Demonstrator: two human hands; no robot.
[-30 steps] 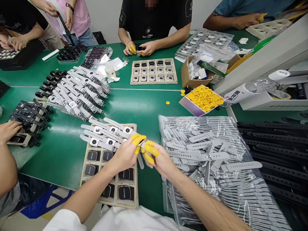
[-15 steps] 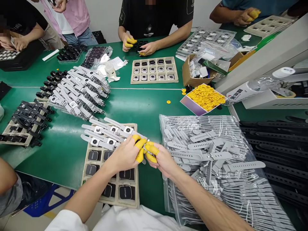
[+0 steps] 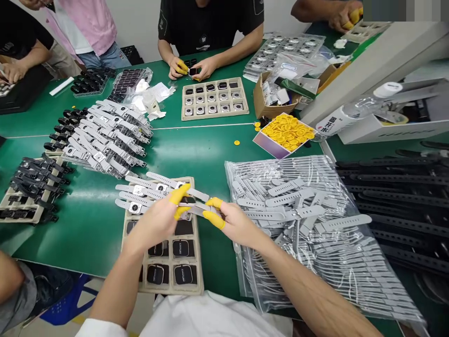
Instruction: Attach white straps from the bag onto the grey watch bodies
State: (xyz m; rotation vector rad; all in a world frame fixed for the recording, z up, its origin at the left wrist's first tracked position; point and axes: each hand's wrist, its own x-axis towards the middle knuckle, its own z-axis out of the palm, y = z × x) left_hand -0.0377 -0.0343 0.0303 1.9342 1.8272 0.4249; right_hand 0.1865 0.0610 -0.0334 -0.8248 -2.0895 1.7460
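My left hand (image 3: 159, 217), with yellow finger cots, pinches a smartwatch (image 3: 187, 200) by its case, dark screen upward. My right hand (image 3: 233, 222), also in finger cots, is closed on the grey strap (image 3: 204, 208) at the watch's right side. Both hands are above a beige tray (image 3: 200, 276). In the tray's near compartments lie watch cases (image 3: 183, 248) with dark faces. Across its far part rest several watches (image 3: 135, 208) with grey straps, backs up. Right of my right hand, loose grey straps (image 3: 287, 214) lie on a clear plastic bag (image 3: 231, 175) of straps.
A pile of grey-strapped watches (image 3: 105, 135) lies at left, near a tray of black-strapped watches (image 3: 35, 187). A box of yellow finger cots (image 3: 287, 133) stands beyond the bag, beside a bottle (image 3: 354, 112). Across the table a co-worker's hands (image 3: 203, 68) handle a watch near another tray (image 3: 214, 114).
My hands have moved apart, bringing the watch into view between them. My left hand has shifted left to its case. The camera view has shifted slightly right.
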